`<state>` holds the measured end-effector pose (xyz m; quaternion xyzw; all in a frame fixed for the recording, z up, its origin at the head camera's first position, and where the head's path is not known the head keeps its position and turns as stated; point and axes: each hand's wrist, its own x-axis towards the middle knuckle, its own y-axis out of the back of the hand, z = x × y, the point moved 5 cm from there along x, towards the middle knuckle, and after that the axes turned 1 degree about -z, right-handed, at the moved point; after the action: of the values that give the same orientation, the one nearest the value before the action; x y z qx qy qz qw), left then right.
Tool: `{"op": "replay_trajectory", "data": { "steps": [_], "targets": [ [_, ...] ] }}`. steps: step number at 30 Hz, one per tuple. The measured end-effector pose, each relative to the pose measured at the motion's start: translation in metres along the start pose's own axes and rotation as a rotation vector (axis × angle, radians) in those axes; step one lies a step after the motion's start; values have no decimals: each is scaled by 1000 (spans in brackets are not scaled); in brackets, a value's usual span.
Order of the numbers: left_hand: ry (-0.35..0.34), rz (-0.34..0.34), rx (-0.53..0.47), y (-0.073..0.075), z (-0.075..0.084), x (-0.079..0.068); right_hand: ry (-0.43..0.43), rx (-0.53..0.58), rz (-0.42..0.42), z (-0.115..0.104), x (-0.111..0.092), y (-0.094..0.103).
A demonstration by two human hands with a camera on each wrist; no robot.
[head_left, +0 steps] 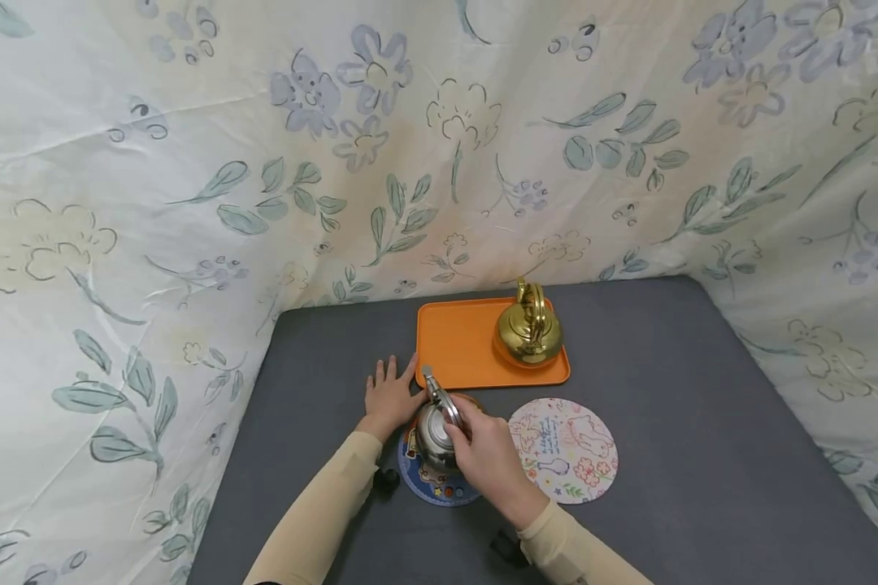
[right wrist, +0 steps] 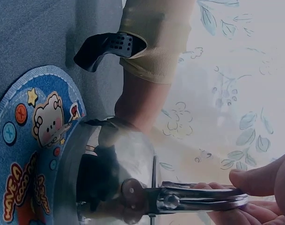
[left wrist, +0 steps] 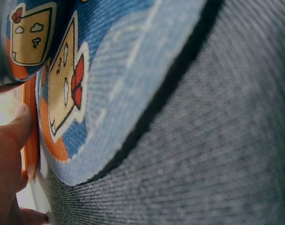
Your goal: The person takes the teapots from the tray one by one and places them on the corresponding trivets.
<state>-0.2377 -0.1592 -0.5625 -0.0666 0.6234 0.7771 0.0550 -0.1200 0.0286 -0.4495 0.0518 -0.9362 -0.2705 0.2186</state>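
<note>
A silver teapot (head_left: 433,443) stands over the round blue cartoon mat (head_left: 442,494). My right hand (head_left: 486,455) grips its looped handle (right wrist: 203,199), fingers curled round the metal in the right wrist view. My left hand (head_left: 391,398) lies with fingers spread on the dark tabletop, left of the teapot and by the corner of the orange tray (head_left: 457,341). In the left wrist view, part of the left hand (left wrist: 9,150) shows beside the mat's edge, and the pot's shiny side mirrors the mat's print. A gold teapot (head_left: 530,333) sits at the tray's right end.
Right of the silver teapot lies a round white mat (head_left: 567,451) with pink drawings. A dark grey cloth (head_left: 702,422) covers the table. Flowered fabric (head_left: 439,162) hangs behind and at both sides. Black wrist devices (right wrist: 109,49) sit under the sleeves.
</note>
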Motion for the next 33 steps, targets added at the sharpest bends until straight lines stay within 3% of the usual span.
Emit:
{"op": "replay_trajectory", "data": {
  "steps": [4, 7, 14, 25, 33],
  "targets": [
    [7, -17, 11, -1, 0, -2, -31, 7, -80, 1, 0, 5],
    [7, -19, 11, 0, 0, -2, -48, 14, -94, 3, 4, 17],
    [-3, -13, 17, 4, 0, 3, -63, -48, -43, 16, 21, 48],
    [-4, -33, 15, 6, 0, 2, -28, -197, 12, 23, 54, 76],
    [-3, -31, 2, 5, -1, 2, 20, -231, 141, 28, 79, 102]
  ]
}}
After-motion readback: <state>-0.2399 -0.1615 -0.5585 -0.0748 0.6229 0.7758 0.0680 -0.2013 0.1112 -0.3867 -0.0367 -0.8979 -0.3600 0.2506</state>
